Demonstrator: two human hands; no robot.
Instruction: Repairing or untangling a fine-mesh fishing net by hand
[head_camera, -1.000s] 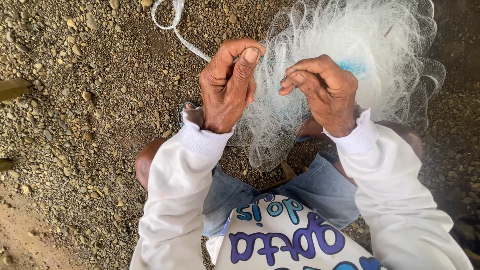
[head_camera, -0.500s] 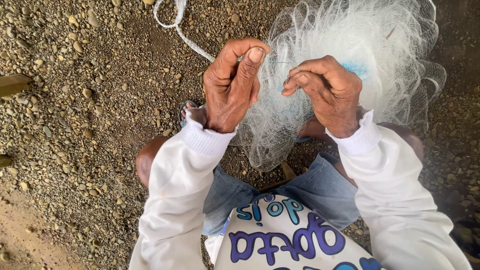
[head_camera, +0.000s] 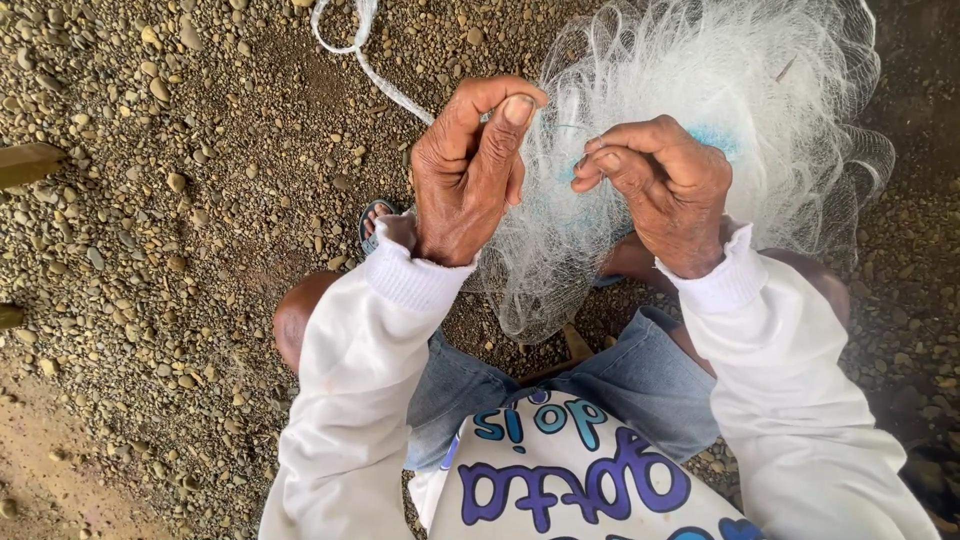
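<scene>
the left hand (head_camera: 465, 180) fingers pinch closed on the white fishing net (head_camera: 690, 90). the right hand (head_camera: 660, 190) fingers curl tight, gripping net strands above the gravel ground (head_camera: 180, 200).

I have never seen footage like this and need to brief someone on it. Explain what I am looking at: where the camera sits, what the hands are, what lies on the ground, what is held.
The one picture comes from a camera worn on a person's head, looking down at their own two bare hands and lap. There is no machine. The left hand and right hand are both raised and pinch strands of a fine white net, which is bunched up in front of the knees. The fingers are closed on the mesh. The ground is gravel and small pebbles. A white cord lies on it, beyond the left hand. The person wears a white long-sleeved top and blue denim shorts.
</scene>
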